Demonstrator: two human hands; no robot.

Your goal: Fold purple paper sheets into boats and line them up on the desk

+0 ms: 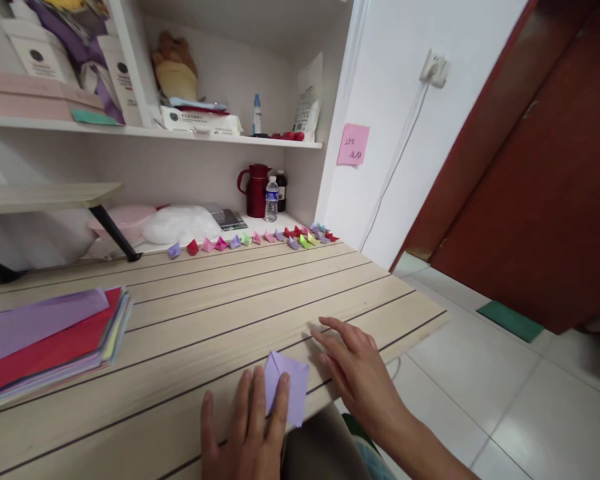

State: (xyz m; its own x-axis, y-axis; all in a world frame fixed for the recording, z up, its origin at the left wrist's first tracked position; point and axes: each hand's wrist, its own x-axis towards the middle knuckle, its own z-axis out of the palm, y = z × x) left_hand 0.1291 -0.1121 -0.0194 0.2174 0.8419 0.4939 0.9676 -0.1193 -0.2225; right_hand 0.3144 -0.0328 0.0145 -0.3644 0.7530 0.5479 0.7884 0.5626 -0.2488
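A lilac sheet of paper (291, 385), partly folded, lies at the front edge of the wooden desk (220, 300). My left hand (247, 433) rests flat on its left part, fingers stretched out and pressing it down. My right hand (357, 370) lies just right of the paper, fingers spread and flat on the desk, its fingertips close to the paper's right edge. Neither hand grips anything.
A stack of coloured paper sheets (50, 340) lies at the desk's left. A row of several small folded paper pieces (255, 238) runs along the back. A red jug (256, 190), a water bottle (271, 199) and shelves stand behind. Tiled floor and a red door (540, 180) are to the right.
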